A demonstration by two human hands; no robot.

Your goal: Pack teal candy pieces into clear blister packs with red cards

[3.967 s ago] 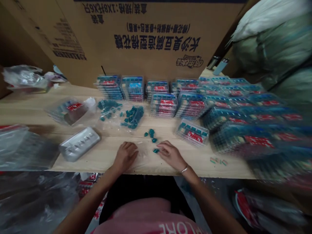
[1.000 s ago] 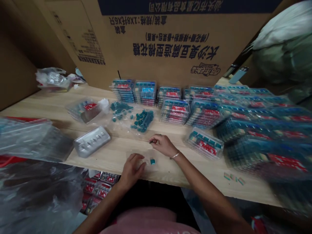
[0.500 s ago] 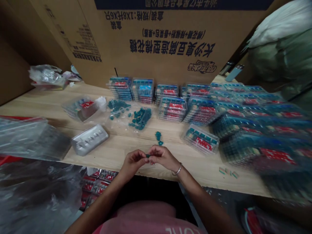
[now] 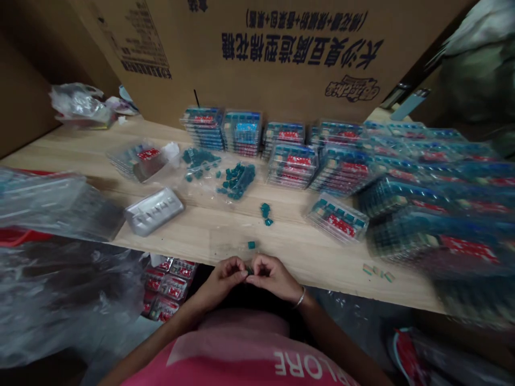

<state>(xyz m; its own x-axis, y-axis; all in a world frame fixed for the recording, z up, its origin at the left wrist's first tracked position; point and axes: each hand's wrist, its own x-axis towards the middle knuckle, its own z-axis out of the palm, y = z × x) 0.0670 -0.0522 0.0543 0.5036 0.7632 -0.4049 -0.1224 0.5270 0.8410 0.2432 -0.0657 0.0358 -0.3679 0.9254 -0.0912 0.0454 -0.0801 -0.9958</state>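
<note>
A silver tray (image 4: 155, 210) lies left of the grip, farther off; next, the left hand (image 4: 225, 277) pinches a small dark piece (image 4: 249, 271), mostly hidden by fingertips; a teal square (image 4: 251, 245) sits just beyond the grip, loose teal pieces (image 4: 265, 209) farther out; the right hand (image 4: 274, 277) pinches the same piece; a filled clear pack (image 4: 337, 217) lies beyond, rightward.

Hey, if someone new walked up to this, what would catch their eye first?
Probably the big cardboard box with its upside-down lettering, standing at the back of the table. Next, the stacked clear packs crowding the right side. Then, at the table's front edge, the left hand and right hand pinching a small dark piece between them.
</note>
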